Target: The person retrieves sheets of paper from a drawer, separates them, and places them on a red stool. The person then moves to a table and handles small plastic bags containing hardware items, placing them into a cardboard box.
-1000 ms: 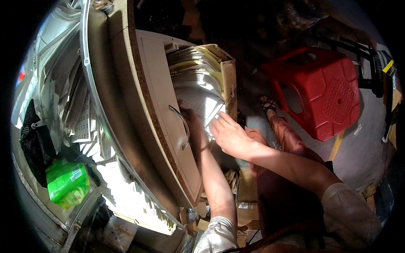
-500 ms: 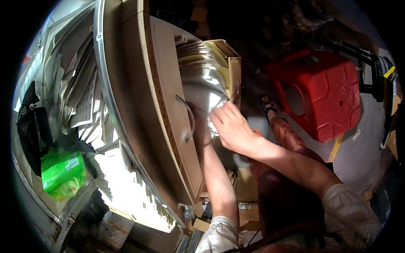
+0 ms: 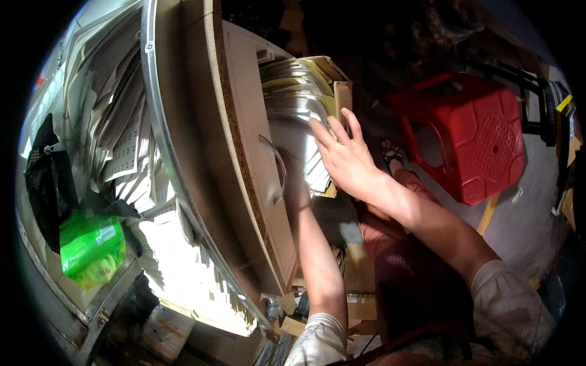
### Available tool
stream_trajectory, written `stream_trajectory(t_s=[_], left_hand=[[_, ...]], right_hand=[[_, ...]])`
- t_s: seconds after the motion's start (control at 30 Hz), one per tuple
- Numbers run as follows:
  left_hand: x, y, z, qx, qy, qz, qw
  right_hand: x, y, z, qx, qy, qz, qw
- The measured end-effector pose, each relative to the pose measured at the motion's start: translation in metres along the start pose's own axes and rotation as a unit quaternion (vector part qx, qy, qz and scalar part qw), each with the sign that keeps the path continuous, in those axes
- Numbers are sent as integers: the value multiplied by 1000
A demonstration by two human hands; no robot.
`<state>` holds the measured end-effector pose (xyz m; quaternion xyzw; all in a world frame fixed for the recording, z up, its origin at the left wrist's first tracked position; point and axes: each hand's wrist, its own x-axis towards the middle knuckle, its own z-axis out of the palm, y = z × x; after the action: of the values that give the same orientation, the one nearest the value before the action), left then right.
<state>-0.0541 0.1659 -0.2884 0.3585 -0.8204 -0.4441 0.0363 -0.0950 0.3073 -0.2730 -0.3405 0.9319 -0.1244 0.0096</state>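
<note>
A cardboard box [image 3: 343, 104] packed with a tall stack of papers [image 3: 292, 85], some yellow-edged, stands close beside a pale drawer front [image 3: 247, 91] with a curved metal handle [image 3: 282, 174]. My right hand [image 3: 353, 161] is open at the near end of the box, its fingers apart and stretched over the sunlit paper edges and the cardboard side. I see nothing held in it. My left hand [image 3: 292, 174] reaches in between the drawer front and the papers. Deep shadow hides its fingers, so whether they hold any sheets does not show.
Left of the drawer, a metal-edged tabletop [image 3: 160, 122] carries heaped papers [image 3: 119, 116], a black mesh item [image 3: 44, 161] and a green plastic packet [image 3: 91, 250]. A red plastic stool [image 3: 488, 140] lies on its side at right. My sandalled foot [image 3: 392, 152] is beyond the right hand.
My right hand has gone from closed fingers at the paper edges to spread fingers, slightly further right. The left hand stays between the drawer and the papers. The view has shifted slightly.
</note>
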Motion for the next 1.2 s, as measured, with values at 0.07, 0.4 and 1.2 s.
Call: stream_trajectory(t_s=[0.07,0.4,1.2], left_hand=[[2,-2,-1,63,-2,26,998],[36,-93,-10,128,30,100,986],[13,-53,7,-83,38,89,992]], right_hand=[[-3,-2,0,6,-9,2,1000],[-18,-39,-10,223,-33,41,973],[-4,-2,0,191,39,86,977]])
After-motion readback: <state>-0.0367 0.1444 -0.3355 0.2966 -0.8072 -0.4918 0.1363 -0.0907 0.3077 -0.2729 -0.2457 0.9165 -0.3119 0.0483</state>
